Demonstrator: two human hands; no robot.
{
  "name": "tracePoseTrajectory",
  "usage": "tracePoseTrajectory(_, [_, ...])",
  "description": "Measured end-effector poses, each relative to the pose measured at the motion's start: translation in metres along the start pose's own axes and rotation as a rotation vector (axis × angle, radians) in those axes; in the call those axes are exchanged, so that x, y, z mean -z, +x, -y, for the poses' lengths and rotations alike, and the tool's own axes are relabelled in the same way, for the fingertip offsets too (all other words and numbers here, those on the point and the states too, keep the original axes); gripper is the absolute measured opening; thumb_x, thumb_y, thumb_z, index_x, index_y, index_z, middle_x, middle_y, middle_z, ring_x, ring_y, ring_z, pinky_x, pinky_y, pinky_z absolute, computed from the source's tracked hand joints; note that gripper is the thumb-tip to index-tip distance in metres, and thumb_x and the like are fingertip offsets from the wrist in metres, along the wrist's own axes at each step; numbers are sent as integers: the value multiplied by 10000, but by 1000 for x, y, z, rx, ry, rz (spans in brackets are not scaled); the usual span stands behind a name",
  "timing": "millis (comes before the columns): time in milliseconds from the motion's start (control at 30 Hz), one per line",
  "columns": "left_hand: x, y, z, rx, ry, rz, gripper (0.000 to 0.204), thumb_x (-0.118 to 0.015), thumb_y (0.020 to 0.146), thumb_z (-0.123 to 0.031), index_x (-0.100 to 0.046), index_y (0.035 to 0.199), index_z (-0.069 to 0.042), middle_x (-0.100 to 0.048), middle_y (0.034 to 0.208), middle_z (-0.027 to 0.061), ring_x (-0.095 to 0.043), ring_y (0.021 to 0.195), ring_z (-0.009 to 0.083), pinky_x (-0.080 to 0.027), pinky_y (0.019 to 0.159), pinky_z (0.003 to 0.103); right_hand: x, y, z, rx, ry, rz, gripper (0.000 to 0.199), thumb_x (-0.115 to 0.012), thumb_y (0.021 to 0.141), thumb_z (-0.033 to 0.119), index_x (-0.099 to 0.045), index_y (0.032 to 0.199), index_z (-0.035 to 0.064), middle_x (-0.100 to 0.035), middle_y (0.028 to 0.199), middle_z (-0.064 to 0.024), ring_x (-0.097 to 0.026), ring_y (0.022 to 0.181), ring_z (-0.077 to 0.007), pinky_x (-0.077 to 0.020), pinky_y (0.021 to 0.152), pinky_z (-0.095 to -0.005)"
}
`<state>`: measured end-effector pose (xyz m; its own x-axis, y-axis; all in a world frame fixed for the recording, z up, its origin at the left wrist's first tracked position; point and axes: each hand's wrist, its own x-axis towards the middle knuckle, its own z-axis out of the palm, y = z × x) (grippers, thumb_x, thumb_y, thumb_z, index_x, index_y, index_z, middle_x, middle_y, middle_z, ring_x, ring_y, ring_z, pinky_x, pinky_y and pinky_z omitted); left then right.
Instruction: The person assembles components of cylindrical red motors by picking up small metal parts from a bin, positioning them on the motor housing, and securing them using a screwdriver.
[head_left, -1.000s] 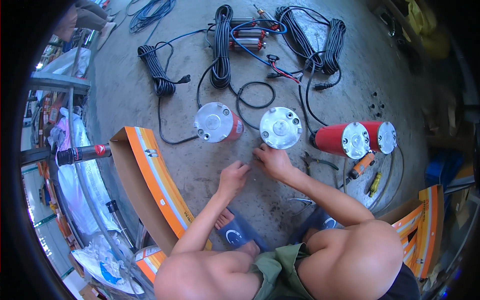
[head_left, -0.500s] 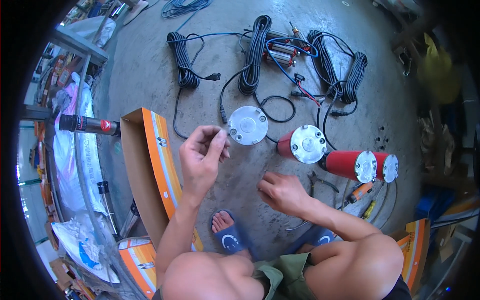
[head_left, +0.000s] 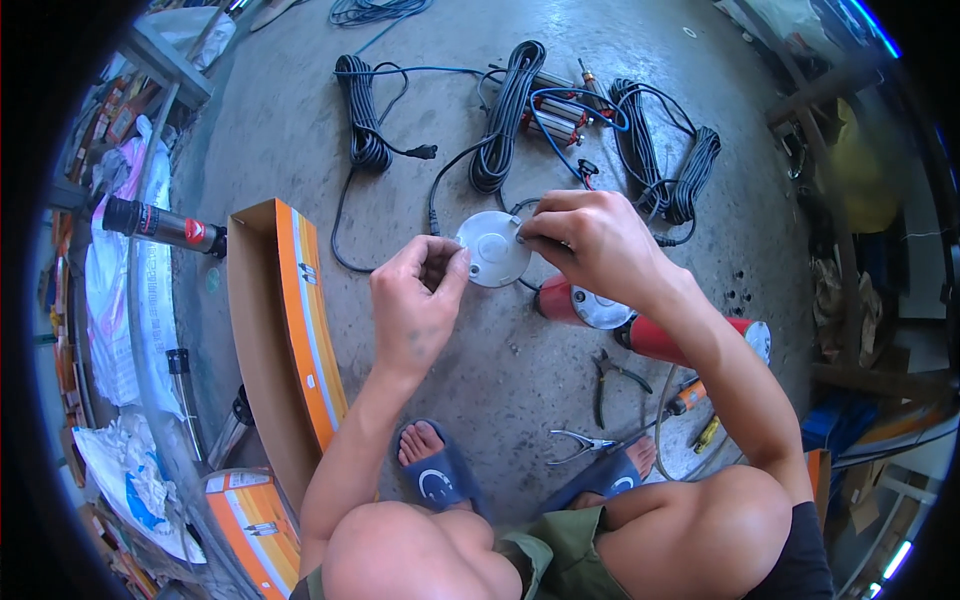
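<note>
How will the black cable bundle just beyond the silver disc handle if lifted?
Likely floppy: the black cable bundle is long folded loops, so it may sag if held at one end. Its trailing lead, running down toward the silver disc, would probably drag. Breakage seems unlikely; the cable looks bendable, curving without visible kinks.

Stained grey floor (head_left: 270, 140), glossy toward top of my remote view; metal frame (head_left: 168, 66), left; light strip (head_left: 897, 560), lower right.

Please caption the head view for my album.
Left hand and right hand flank a round metal cap near coiled cables.
</note>
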<state>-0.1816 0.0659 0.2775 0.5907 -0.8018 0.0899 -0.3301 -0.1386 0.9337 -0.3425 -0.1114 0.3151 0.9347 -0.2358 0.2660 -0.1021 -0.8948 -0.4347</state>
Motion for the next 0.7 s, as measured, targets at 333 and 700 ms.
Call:
tracePoseTrajectory(333, [-1, -1, 5, 224, -328, -49, 169, -736, 992, -142, -674, 947, 8, -668, 759, 14, -616, 595, 56, -491, 536, 207, -1, 10, 1, 143, -104, 17, 136, -743, 843, 119, -668, 883, 13, -649, 871, -123, -686, 812, -335, -574, 711, -433])
tracePoseTrajectory(700, [-3, -3, -3, -186, 206, -125, 142, -814, 913, -90, -731, 893, 23, -721, 786, 67, -673, 649, 97, -526, 592, 237, 3, 15, 1, 121, -115, 88, 194, -759, 806, 161, -643, 855, 13, -639, 866, -133, -681, 831, -347, -577, 735, -452])
